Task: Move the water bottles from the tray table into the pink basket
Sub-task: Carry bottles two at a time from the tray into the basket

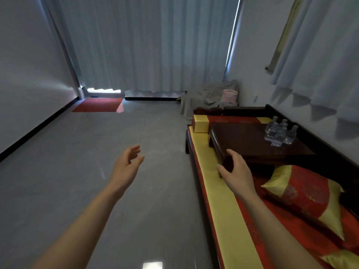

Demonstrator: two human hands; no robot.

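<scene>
Step in hand: the approach, judged to be the very start of the task. Water bottles (279,133) stand upright in one tight cluster near the far right corner of the counter (242,138), a low dark wooden tray table set on the daybed (219,191). None has reached the pink basket (230,96). It sits well apart from them on a chair draped in grey cloth (206,100), in the room's far corner beyond the end of the daybed.

Left-hand grip (126,164): fingers apart and relaxed, holding nothing, out over the floor.
Right-hand grip (236,169): fingers spread and lightly curved, holding nothing, at the near left corner of the counter. Whether it touches the edge cannot be told.

Next move (judgement): the right arm must reach diagonally across the counter top to the cluster, so the person probably needs to step or lean closer along the daybed. An outer bottle is best taken first, gripped round the body. Pulling one from the middle risks knocking over its neighbours. The carry to the basket then runs the length of the daybed.

Bottles, appearance: small, clear plastic with pale caps, apparently full. About five or six; the exact count is unclear because they overlap. Walls are smooth and round, so they will likely roll if tipped.
</scene>
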